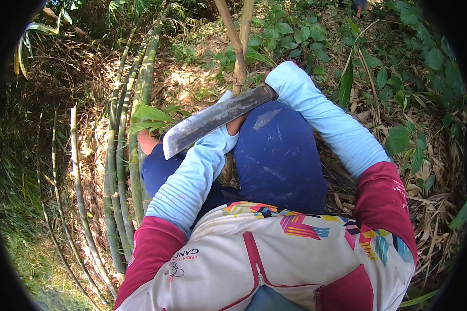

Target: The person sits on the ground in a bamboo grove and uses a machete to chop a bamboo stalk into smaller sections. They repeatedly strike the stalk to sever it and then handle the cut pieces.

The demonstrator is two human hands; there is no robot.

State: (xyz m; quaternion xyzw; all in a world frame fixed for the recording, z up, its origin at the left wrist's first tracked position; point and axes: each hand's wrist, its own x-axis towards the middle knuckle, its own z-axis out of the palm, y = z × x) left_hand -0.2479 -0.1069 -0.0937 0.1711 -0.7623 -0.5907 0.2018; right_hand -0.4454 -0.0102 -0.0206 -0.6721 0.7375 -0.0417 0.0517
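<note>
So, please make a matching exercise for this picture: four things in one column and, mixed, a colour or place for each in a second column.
Things:
1. broad steel machete blade
2. thin tan bamboo stem
3. bundle of green bamboo poles
4. person's trousers

Descriptions:
A. dark blue, dusty
B. lying on the ground at the left
C. dark grey, slanting across the left sleeve
D. upright, straight ahead of the knees

Pairs: 1-C, 2-D, 3-B, 4-A

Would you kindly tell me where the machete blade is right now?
In the head view, the machete blade lies slantwise at centre, above the blue-trousered knees, its tip toward the green bamboo stalks on the left.
</note>
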